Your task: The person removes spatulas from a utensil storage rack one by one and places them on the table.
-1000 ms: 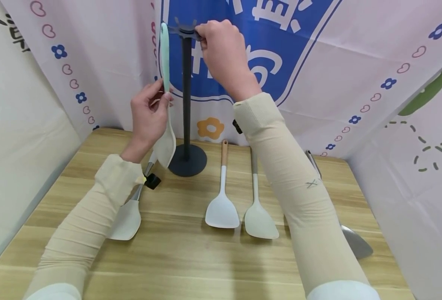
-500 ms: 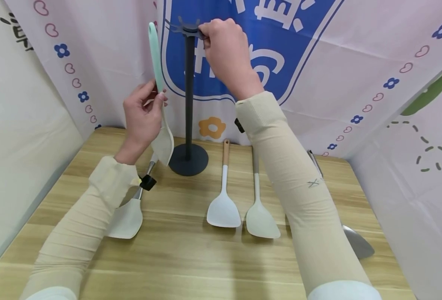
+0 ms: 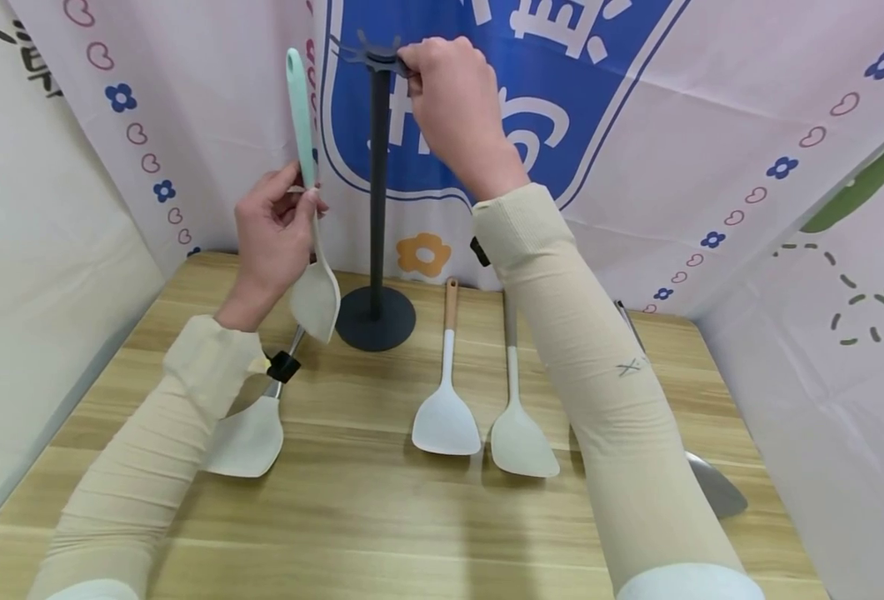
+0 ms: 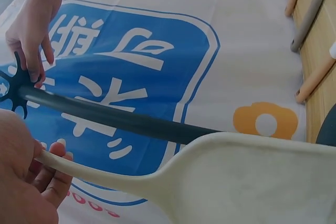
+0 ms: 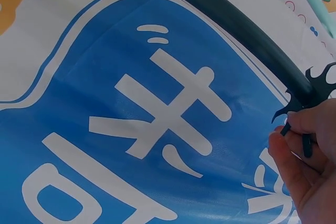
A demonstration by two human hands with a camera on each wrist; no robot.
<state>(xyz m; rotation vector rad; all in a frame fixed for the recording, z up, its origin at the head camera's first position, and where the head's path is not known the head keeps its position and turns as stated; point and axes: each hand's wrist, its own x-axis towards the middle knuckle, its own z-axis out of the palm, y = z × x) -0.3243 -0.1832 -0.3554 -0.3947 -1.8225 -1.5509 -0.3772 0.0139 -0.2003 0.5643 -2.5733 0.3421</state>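
Note:
My left hand [image 3: 272, 242] holds a spatula [image 3: 316, 300] upright by its neck, just below the mint-green handle. Its pale blade hangs downward, left of the black utensil stand [image 3: 377, 192]. In the left wrist view the spatula's blade [image 4: 257, 182] fills the lower right. The handle's holed top end stands apart from the stand's hooks. Up at the hook ring, my right hand [image 3: 456, 104] pinches one of the hooks between thumb and fingers. The right wrist view has this hand [image 5: 310, 156] at the hooks, with the pole running up and left.
On the wooden table [image 3: 367, 533] lie a white spatula with a wooden handle [image 3: 446, 421], a pale spatula with a grey handle [image 3: 522, 442] and another pale spatula [image 3: 250, 437] partly under my left arm. My right forearm partly covers a metal turner [image 3: 715, 487]. A printed curtain hangs behind.
My left hand has moved left with the spatula, taking the handle's top away from the hook ring. My right hand stays at the hook ring.

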